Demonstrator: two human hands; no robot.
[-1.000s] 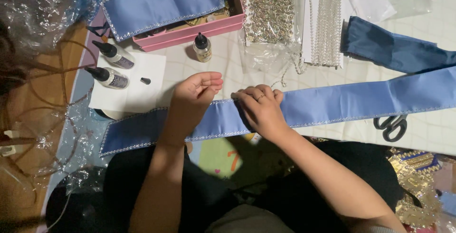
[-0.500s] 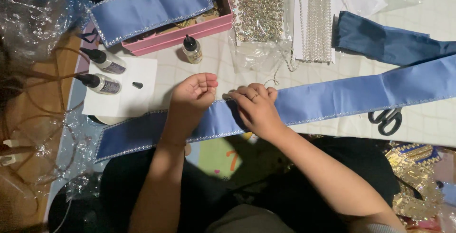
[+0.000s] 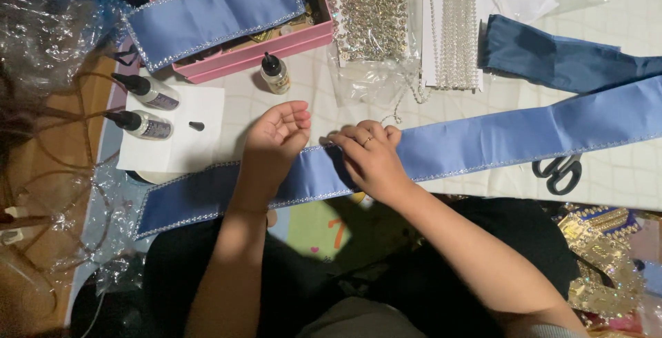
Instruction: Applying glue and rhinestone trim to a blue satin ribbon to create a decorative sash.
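Left hand [image 3: 276, 135]: palm up, fingers loosely curled, holding nothing, wrist resting on the ribbon [image 3: 483, 138]. Right hand [image 3: 369, 159]: palm down, fingers pressed flat on the ribbon's top edge. The ribbon runs across the table [image 3: 620, 179] from 8 o'clock to 2 o'clock, under both hands.

Home craft table for sash decorating: pale gridded work surface [image 3: 620, 172]; long blue satin sashes edged in rhinestones [image 3: 524, 135]; pink box [image 3: 276, 48], far left; sheets of rhinestone trim [image 3: 369, 7]; small glue bottles [image 3: 148, 91]; black scissors [image 3: 558, 171], right.
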